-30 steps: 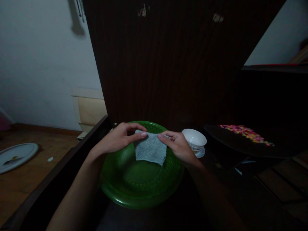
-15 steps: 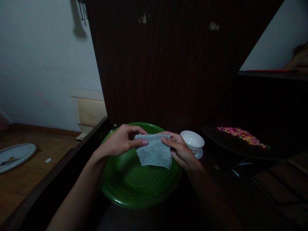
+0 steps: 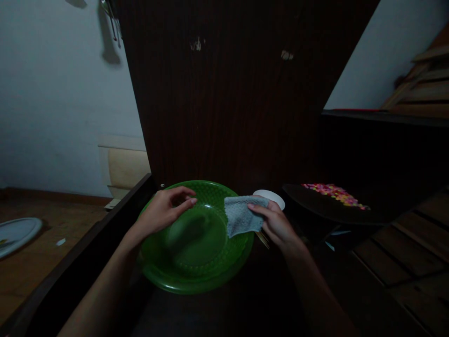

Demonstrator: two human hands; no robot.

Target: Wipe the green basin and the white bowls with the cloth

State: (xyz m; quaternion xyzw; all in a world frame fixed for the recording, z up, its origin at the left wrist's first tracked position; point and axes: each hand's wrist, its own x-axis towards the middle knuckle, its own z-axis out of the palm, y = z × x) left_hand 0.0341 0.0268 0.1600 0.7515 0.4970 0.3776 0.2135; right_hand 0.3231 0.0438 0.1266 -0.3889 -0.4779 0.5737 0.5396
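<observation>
A small grey-blue cloth (image 3: 242, 216) hangs from my right hand (image 3: 275, 222), pinched between thumb and fingers at its right side. It is over the right part of a large green plastic basin (image 3: 196, 243). My left hand (image 3: 163, 209) is above the basin's left rim, fingers curved with a gap between thumb and forefinger, holding nothing. Behind my right hand stands a white bowl (image 3: 271, 195), partly hidden by the cloth and fingers. Thin sticks (image 3: 263, 239) show below the cloth, beside the basin.
A dark wooden panel (image 3: 224, 117) rises behind the basin. To the right, pink and yellow pieces (image 3: 335, 194) lie on a dark rounded surface. A raised dark edge (image 3: 87, 243) runs along the left. Beyond it, a white oval object (image 3: 19, 234) lies low.
My left hand has let go of the cloth and moved left. The cloth now hangs from my right hand alone. The view has shifted slightly to the right.
</observation>
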